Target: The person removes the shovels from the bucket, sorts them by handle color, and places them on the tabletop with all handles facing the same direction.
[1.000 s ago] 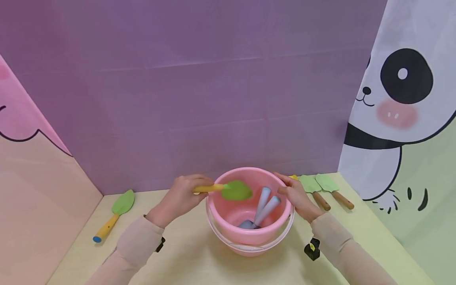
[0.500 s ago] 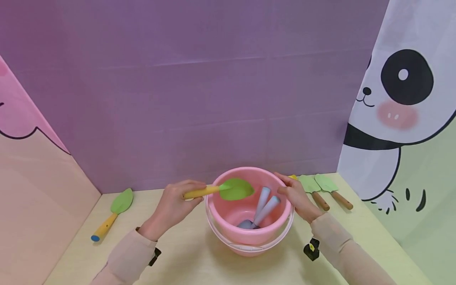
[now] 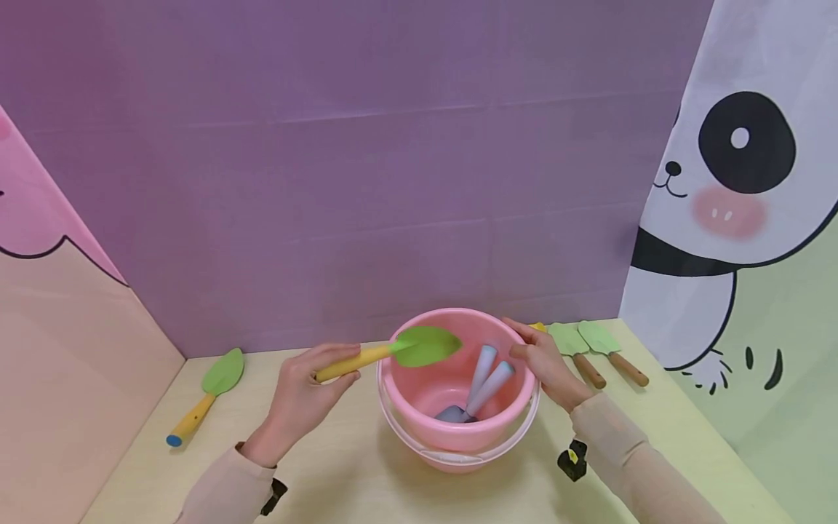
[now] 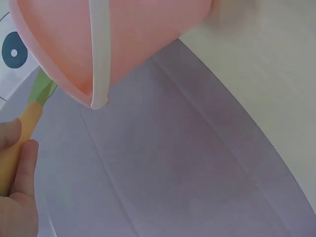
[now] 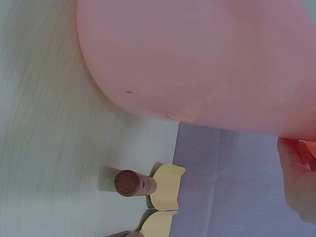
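L hand (image 3: 302, 389) has its grip closed round the yellow handle (image 3: 366, 357) of a green trowel (image 3: 390, 351), blade out over the L side of a pink bucket (image 3: 452, 436); can't tell if blade touches rim. R hand (image 3: 548, 365) holds bucket's R rim, thumb inside. 2 pale-handled tools (image 3: 487, 389) lean in bucket. Trowel's prob. light & stiff, handle smooth, could twist if held loosely; best approx. mid-handle. Bucket looks like thin plastic: light, bit flexy, might slide on surface (image 3: 340, 473); rim's a better hold vs. loose bail (image 3: 419, 449).
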`<state>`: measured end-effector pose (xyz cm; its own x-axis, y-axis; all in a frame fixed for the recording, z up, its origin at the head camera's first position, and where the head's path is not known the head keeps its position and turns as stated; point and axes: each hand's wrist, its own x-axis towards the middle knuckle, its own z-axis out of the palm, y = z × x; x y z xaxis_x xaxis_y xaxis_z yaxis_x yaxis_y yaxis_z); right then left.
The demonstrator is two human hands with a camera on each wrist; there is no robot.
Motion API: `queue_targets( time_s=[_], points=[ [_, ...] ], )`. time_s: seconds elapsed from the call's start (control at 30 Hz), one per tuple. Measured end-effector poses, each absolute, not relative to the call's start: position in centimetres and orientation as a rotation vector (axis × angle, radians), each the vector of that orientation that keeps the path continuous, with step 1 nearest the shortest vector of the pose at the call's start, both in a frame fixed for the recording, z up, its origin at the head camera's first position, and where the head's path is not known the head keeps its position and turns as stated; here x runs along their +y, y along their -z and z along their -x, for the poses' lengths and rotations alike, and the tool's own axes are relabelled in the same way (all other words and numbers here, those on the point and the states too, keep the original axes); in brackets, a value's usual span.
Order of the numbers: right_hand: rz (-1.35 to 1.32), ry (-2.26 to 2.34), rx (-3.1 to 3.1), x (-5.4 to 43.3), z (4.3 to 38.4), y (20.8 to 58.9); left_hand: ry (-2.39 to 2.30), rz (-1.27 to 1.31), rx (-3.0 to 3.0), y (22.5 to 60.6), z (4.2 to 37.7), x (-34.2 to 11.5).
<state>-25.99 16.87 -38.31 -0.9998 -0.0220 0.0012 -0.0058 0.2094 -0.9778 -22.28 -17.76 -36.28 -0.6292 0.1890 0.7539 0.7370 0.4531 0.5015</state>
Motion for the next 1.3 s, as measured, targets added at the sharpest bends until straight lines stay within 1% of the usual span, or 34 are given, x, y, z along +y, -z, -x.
queue_targets(
  time_s=[0.33, 0.7, 1.0, 1.3],
  points=[
    [0.021, 1.962, 2.432, 17.0, 25.9, 38.2, 1.185, 0.681, -2.028, 36.7, 21.7, -19.4],
    [0.008, 1.97, 2.441, 16.8, 25.9, 38.1, 1.354, 0.393, -2.027, 37.4, 21.2, -20.7],
    [0.018, 1.954, 2.462, 16.9, 25.8, 37.9, 1.37, 0.164, -2.001, 39.4, 22.1, -21.8],
    [0.007, 1.954, 2.453, 16.8, 25.7, 37.8, 1.4, 0.004, -1.995, 41.7, 23.3, -23.2]
  ],
)
